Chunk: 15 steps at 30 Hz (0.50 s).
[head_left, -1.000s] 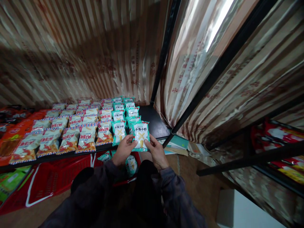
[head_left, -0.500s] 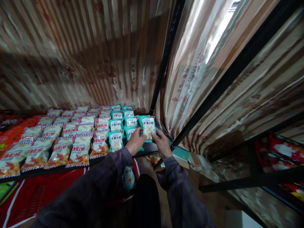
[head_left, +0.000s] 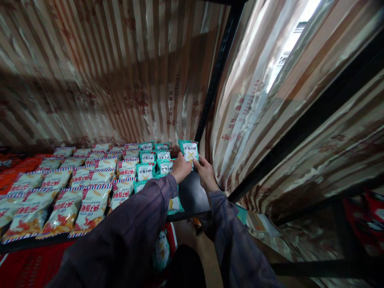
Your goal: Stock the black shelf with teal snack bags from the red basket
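A teal and white snack bag [head_left: 189, 150] stands upright between my two hands, over the back right part of the dark shelf [head_left: 193, 196]. My left hand [head_left: 181, 168] grips its lower left side, and my right hand [head_left: 205, 172] pinches its lower right corner. Left of it, two columns of the same teal bags [head_left: 146, 171] lean in rows on the shelf; my left sleeve hides some of the front ones. Farther left are several rows of white and orange snack bags [head_left: 93, 206] with striped edges.
A black post [head_left: 207, 100] rises at the shelf's back corner, and a slanting black bar [head_left: 270, 152] runs on the right. Striped curtains [head_left: 120, 80] hang behind. Below is a red bag [head_left: 36, 260] beside another teal bag [head_left: 162, 250]. Red packets [head_left: 366, 220] sit far right.
Both hands have carried the teal snack bag farther back over the shelf, toward the corner post. The camera view has shifted, and more bare shelf shows below the hands.
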Tool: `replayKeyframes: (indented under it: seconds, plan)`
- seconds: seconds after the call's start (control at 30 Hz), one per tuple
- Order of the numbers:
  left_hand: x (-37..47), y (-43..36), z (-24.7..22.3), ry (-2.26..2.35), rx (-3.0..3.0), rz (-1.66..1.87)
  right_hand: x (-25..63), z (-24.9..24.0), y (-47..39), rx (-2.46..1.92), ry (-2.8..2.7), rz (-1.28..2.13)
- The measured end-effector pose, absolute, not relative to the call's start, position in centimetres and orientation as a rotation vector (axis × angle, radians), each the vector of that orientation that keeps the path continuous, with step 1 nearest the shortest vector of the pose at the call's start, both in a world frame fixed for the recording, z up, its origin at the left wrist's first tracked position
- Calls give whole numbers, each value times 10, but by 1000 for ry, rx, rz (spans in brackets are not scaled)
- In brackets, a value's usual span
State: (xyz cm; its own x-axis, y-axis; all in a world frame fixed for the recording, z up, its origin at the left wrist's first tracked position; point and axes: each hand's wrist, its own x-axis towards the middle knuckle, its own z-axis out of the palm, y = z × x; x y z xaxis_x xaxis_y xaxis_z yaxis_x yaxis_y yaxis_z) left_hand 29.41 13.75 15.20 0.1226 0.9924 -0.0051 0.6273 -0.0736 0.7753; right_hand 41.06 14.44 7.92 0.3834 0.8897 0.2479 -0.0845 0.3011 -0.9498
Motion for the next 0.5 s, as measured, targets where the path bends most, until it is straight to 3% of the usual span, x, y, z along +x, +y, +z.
replayKeyframes:
  seconds: [0.5]
  plan:
    - [321, 197, 146, 1701, 1743, 735, 431, 43, 218, -1335, -939, 566]
